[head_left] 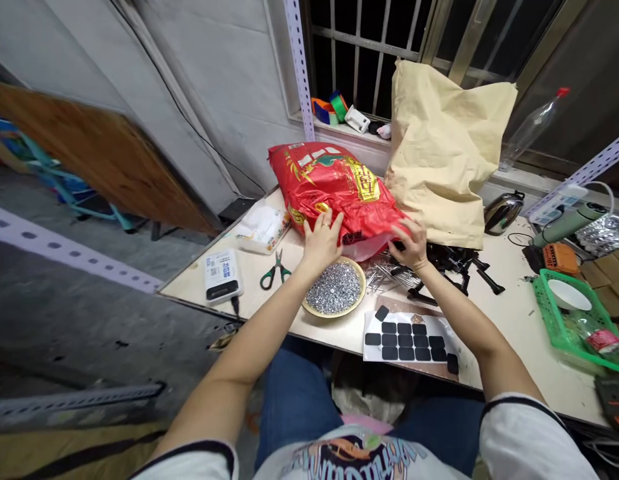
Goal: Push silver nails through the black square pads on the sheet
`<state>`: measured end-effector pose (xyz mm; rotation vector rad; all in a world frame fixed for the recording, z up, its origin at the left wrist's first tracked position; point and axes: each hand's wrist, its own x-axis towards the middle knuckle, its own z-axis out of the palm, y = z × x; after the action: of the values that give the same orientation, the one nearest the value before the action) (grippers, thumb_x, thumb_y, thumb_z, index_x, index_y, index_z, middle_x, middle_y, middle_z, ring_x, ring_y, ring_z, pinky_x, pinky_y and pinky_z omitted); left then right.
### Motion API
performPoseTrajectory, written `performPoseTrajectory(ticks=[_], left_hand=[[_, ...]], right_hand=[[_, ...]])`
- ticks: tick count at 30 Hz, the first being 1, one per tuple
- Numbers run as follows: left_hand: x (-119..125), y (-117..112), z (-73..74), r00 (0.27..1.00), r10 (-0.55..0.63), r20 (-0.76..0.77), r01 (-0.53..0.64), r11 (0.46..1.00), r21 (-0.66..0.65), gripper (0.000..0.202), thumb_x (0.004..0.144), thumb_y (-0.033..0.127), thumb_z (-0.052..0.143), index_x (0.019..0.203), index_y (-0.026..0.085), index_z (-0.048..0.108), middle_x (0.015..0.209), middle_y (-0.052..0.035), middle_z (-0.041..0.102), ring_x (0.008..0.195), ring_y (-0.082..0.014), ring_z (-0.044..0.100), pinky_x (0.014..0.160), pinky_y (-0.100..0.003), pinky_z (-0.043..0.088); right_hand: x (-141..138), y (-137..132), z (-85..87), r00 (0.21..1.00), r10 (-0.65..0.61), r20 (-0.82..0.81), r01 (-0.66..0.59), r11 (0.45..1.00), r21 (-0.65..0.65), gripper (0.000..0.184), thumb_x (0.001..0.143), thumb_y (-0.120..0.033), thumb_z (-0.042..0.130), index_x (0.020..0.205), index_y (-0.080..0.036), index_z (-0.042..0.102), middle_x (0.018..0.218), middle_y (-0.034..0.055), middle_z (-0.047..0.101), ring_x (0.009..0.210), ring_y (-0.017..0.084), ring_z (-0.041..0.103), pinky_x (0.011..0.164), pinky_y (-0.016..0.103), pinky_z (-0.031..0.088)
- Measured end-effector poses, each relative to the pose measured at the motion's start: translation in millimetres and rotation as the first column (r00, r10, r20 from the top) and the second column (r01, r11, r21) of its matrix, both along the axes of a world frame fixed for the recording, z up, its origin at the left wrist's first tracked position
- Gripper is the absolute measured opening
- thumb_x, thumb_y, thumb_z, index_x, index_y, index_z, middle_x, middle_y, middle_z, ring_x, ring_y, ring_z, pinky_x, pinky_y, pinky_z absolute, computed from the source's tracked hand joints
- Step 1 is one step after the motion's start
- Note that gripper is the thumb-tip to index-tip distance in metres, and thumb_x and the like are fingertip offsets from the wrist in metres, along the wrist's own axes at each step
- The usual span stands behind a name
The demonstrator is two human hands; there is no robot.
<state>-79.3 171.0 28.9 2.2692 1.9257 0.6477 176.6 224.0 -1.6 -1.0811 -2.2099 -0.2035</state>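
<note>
A full red plastic bag (334, 180) with yellow lettering lies on the table, its mouth end toward me. My left hand (322, 241) rests on its near side with fingers spread. At the right end of the mouth, my right hand (413, 245) has fingers and thumb closed round the bag's edge. Just below the bag stands a round bowl (305, 304) full of small silver metal pieces (334, 288). Long thin metal pins (384, 277) and black plastic parts (457, 267) lie partly under my right hand and forearm. The bag's contents are hidden.
Green-handled scissors (275, 272), a white power bank (223, 277) and a tissue pack (262, 227) lie left. A sheet of black pads (405, 340) is near the front edge. Behind stands a beige sack (439, 153); a green basket (544, 300) sits at right.
</note>
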Motion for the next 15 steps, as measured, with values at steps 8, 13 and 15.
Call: performPoseTrajectory(ticks=[8, 13, 15], left_hand=[[-33.0, 0.0, -23.9, 0.795, 0.012, 0.606, -0.16, 0.968, 0.191, 0.033, 0.082, 0.025, 0.047, 0.105, 0.017, 0.068, 0.107, -0.0065, 0.069, 0.1, -0.0195, 0.064, 0.094, -0.035, 0.048], [-35.0, -1.3, -21.4, 0.59, -0.025, 0.807, -0.196, 0.965, 0.173, 0.034, 0.079, 0.037, 0.055, 0.099, 0.015, 0.07, 0.102, -0.0072, 0.071, 0.098, -0.0211, 0.064, 0.091, -0.034, 0.049], [-36.9, 2.8, -20.1, 0.488, -0.019, 0.873, -0.221, 0.965, 0.144, 0.032, 0.077, 0.037, 0.058, 0.092, 0.013, 0.072, 0.095, -0.007, 0.072, 0.092, -0.0207, 0.065, 0.085, -0.033, 0.051]], right_hand=[[-0.8, -12.4, -26.9, 0.753, -0.213, -0.623, 0.058, 0.964, -0.26, 0.104, 0.055, -0.058, 0.076, 0.138, -0.016, 0.03, 0.141, 0.0192, 0.032, 0.128, 0.028, 0.038, 0.103, 0.044, 0.038], [-6.7, -2.1, -31.4, 0.471, -0.307, -0.827, -0.037, 0.93, -0.366, 0.06, 0.065, -0.052, 0.068, 0.108, -0.013, 0.055, 0.114, 0.0136, 0.058, 0.106, 0.021, 0.056, 0.091, 0.034, 0.047], [-12.1, 12.1, -27.5, 0.324, -0.348, -0.88, -0.071, 0.918, -0.39, 0.04, 0.074, -0.049, 0.058, 0.093, -0.013, 0.057, 0.097, 0.0094, 0.063, 0.093, 0.017, 0.06, 0.085, 0.031, 0.05]])
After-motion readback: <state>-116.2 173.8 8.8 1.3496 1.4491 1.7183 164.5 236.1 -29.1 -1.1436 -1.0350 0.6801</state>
